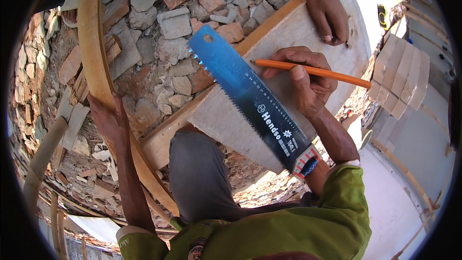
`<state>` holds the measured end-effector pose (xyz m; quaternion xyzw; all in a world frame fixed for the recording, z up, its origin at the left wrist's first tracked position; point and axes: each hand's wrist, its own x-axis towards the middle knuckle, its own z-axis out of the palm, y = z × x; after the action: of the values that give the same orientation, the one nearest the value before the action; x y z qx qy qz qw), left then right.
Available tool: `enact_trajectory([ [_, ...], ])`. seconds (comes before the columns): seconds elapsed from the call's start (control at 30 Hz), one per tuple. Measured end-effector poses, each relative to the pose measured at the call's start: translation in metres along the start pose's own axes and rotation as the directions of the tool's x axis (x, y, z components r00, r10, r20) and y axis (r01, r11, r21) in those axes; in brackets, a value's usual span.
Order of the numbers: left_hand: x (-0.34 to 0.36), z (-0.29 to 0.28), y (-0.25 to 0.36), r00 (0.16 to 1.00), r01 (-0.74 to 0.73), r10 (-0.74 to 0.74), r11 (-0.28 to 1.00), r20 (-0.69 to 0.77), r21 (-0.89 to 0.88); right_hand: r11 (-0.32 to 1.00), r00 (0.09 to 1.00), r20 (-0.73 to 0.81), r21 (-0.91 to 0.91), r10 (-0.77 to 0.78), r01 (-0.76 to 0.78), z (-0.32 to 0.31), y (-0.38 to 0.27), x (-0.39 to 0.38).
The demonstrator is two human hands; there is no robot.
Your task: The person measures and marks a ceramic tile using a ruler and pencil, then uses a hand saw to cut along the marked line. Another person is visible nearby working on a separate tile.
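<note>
My left hand is wrapped round a long, narrow wooden plank that runs from the top left down toward my body. Between the fingers of my right hand is a flat orange carpenter's pencil, its tip pointing left. A handsaw with a blue blade and toothed left edge lies slantwise below that hand. Its handle is near my right elbow, partly hidden. Under the saw is a wide pale wooden board. Another person's hand rests on the board's far part.
Broken bricks and stone rubble cover the ground ahead and left. My bent knee is beside the board. A bamboo pole stands at the left. Stacked pale blocks and a tape measure are at the right.
</note>
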<state>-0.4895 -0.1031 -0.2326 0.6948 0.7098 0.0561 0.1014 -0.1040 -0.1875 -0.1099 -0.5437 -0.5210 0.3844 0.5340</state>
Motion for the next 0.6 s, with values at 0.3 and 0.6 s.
enact_trajectory([
  [0.3,-0.002,0.01,-0.005,0.998,-0.009,0.01,1.0,-0.069,0.005,0.949,0.985,0.058,-0.267,-0.161,0.171,0.012,0.004,-0.021],
  [0.6,-0.001,0.011,-0.01,0.999,0.038,-0.037,0.999,-0.029,0.007,0.998,0.997,-0.063,0.049,-0.036,0.04,0.029,0.008,-0.017],
])
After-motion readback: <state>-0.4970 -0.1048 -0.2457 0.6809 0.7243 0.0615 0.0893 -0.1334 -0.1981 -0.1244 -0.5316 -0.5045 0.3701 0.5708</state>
